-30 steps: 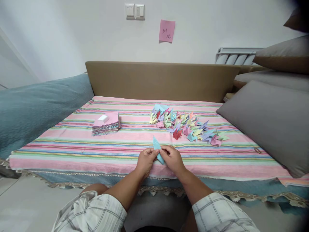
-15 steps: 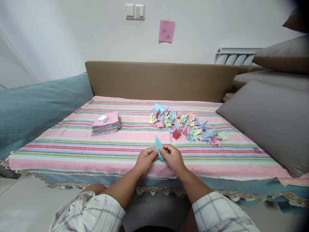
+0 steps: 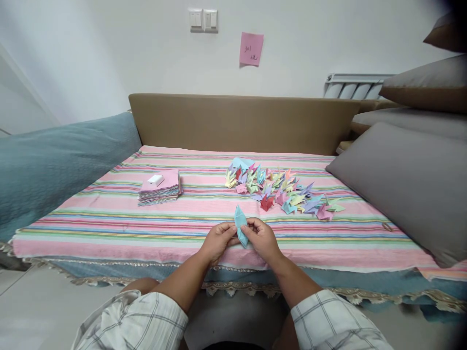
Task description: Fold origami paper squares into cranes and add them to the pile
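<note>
- Far left: a stack (image 3: 160, 195) of square sheets is sitting on the striped cloth (image 3: 109, 233), a white block (image 3: 155, 180) lying on top.
- Left hand (image 3: 218, 239): is pinching the paper (image 3: 240, 218) by its left edge, about mid-length, thumb uppermost, other fingers curling beneath.
- Paper: light blue, folded narrow, pointed at both ends. It is lying directly between the two hands, its long axis running away from the person, crosswise to the gap between the thumbs; far tip leaning slightly left, near tip slightly right. Cannot tell whether its underside is touching the cloth.
- Right hand (image 3: 263, 239): is pinching the paper's right side, opposite the left grip, its thumb resting farther over the face. Both hands are touching, so neither is nearer; the right is covering more.
- Beyond the paper, spreading rightward: folded cranes (image 3: 281, 197) are lying in a loose band, apart from the hands.
- Far right: a grey cushion (image 3: 404, 180) is slanting down onto the cloth.
</note>
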`<state>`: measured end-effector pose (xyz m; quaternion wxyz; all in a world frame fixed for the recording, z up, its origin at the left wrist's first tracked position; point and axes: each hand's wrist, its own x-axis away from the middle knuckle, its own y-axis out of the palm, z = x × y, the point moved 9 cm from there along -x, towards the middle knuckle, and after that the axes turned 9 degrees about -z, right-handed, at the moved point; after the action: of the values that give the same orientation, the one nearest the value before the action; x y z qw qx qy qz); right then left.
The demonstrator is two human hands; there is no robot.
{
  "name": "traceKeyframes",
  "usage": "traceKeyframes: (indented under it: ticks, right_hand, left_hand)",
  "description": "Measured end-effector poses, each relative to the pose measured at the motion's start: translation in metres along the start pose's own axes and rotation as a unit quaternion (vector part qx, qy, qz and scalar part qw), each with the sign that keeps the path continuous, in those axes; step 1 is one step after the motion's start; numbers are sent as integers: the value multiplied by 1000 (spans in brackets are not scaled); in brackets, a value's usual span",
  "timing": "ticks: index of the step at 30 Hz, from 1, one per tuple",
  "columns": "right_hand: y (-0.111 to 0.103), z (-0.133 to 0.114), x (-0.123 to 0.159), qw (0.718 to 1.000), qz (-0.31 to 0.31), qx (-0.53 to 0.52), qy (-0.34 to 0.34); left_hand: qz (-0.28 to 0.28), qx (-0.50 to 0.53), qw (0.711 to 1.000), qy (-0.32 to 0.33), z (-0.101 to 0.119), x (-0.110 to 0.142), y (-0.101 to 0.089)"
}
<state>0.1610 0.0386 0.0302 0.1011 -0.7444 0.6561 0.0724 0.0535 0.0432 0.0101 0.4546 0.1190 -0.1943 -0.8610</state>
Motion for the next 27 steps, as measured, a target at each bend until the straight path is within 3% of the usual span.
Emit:
traceKeyframes:
  ticks: [13,27]
  right_hand:
    - [3,5,-2,997,-37,-64,13]
    - [8,10,-2,996,-52,-75,22]
  left_hand:
    - [2,-28,1000,-14,6,1,0]
    - [81,-41,996,-4,4,3,-15]
